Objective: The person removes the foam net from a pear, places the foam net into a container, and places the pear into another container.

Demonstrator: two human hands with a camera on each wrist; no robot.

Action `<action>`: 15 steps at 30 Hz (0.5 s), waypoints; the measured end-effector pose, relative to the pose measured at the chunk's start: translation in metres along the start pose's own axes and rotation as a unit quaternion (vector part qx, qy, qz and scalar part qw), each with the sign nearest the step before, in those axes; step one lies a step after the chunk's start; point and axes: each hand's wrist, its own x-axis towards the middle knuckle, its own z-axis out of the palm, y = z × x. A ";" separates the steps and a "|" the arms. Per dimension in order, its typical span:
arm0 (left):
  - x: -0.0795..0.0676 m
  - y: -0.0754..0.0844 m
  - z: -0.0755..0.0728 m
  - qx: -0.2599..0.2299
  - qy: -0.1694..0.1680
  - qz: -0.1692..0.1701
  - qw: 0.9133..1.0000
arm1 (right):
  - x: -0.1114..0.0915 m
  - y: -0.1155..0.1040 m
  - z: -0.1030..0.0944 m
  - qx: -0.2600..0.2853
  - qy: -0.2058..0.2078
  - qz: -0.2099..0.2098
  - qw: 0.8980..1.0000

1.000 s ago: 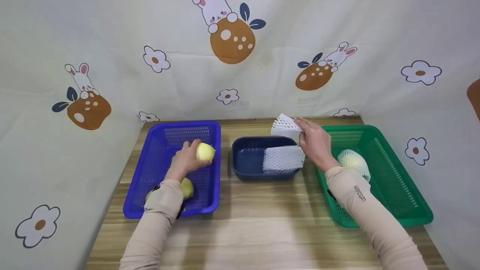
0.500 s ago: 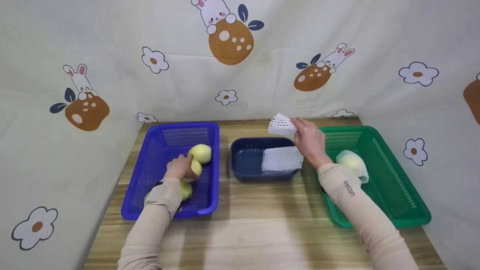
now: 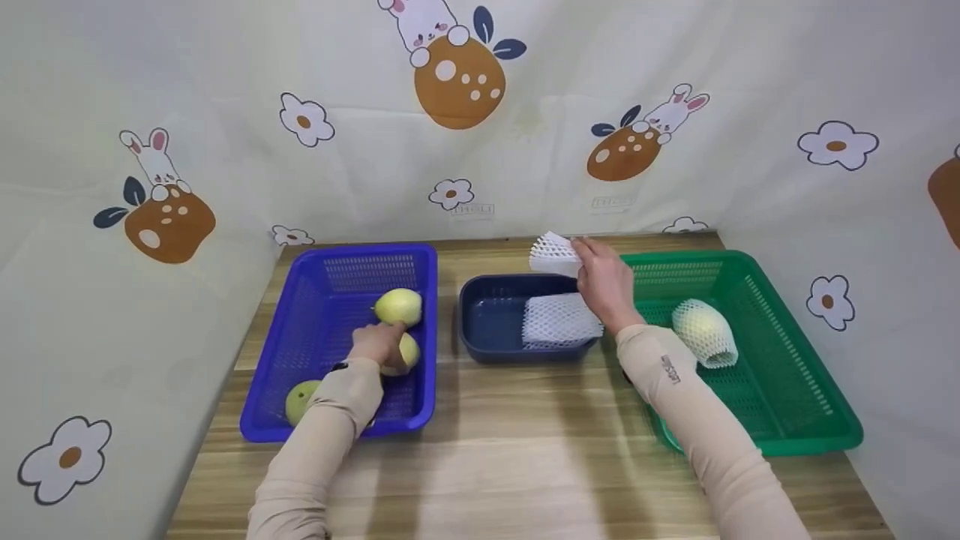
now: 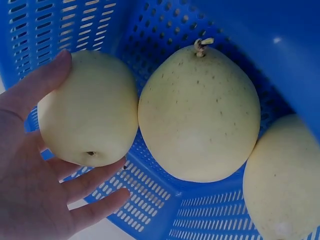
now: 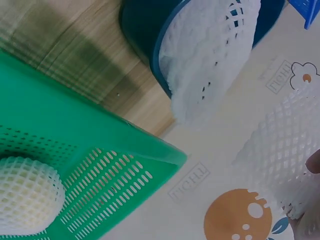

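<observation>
My left hand (image 3: 381,343) reaches into the blue basket (image 3: 255,420) and grips a pale yellow-green pear (image 4: 90,110); the left wrist view shows the thumb on its top side and spread fingers along its lower side. Beside that one, in the head view, a second pear (image 3: 398,307) lies by the basket's right wall. Another pear (image 3: 302,401) sits near the front left corner, partly behind the sleeve. Above the back rim of the dark blue bin, my right hand (image 3: 606,281) pinches a white foam net sleeve (image 3: 553,253) between thumb and fingers.
The dark blue bin (image 3: 487,352) stands mid-table with more white foam nets (image 3: 561,321) inside, leaning over its right side. At the right, a green basket (image 3: 814,375) contains one net-wrapped pear (image 3: 703,330). A patterned cloth (image 3: 525,172) hangs behind and at both sides.
My left hand let go of a lifted pear at the basket's back right, moved toward the front and took hold of another, which shifted right. My right hand drifted slightly left with its foam net.
</observation>
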 end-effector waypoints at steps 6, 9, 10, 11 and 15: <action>0.003 0.001 0.004 0.016 0.005 0.006 1.000 | -0.002 0.002 0.009 -0.003 -0.004 0.010 1.000; 0.005 0.002 0.005 0.022 0.004 0.005 1.000 | -0.003 0.001 0.014 -0.004 -0.008 0.013 1.000; 0.006 0.003 0.005 0.023 0.003 0.005 1.000 | -0.003 0.001 0.016 -0.004 -0.010 0.013 1.000; 0.006 0.003 0.005 0.025 0.001 0.004 1.000 | -0.004 0.001 0.019 -0.005 -0.012 0.014 1.000; 0.008 0.007 0.007 0.032 -0.004 0.005 0.999 | -0.012 -0.002 0.032 -0.029 -0.033 0.005 0.999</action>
